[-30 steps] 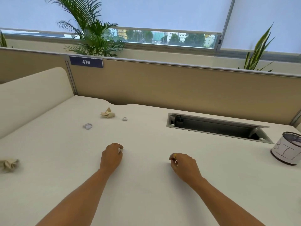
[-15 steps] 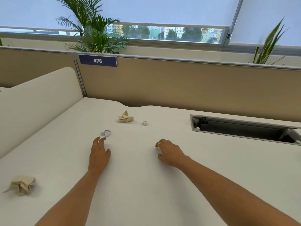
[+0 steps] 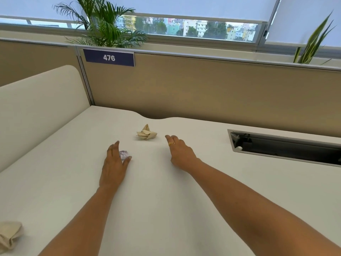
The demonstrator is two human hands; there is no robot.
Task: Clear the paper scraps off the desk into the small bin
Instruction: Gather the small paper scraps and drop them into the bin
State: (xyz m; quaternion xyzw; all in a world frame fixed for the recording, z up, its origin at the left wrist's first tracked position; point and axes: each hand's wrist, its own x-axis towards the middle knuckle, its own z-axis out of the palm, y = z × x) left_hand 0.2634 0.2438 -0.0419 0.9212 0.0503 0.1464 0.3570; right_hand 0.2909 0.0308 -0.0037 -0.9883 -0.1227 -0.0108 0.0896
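In the head view, a small whitish crumpled scrap (image 3: 124,154) is bracketed between the spread fingers and thumb of the left hand (image 3: 114,167), opened to pinch it; closure is not yet made. The right hand (image 3: 181,154) is extended flat toward a beige paper wad (image 3: 146,133), grasping nothing. Another wad (image 3: 9,234) lies at the desk (image 3: 166,209) edge. The bin is out of view.

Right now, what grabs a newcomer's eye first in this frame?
Two bare arms reach across the pale desk: the left hand is curled around a small whitish crumpled scrap, while the right hand, wearing a gold ring, lies open next to a tan crumpled paper. Another tan wad sits at the near-left edge, and a navy 476 sign stands out on the partition behind.
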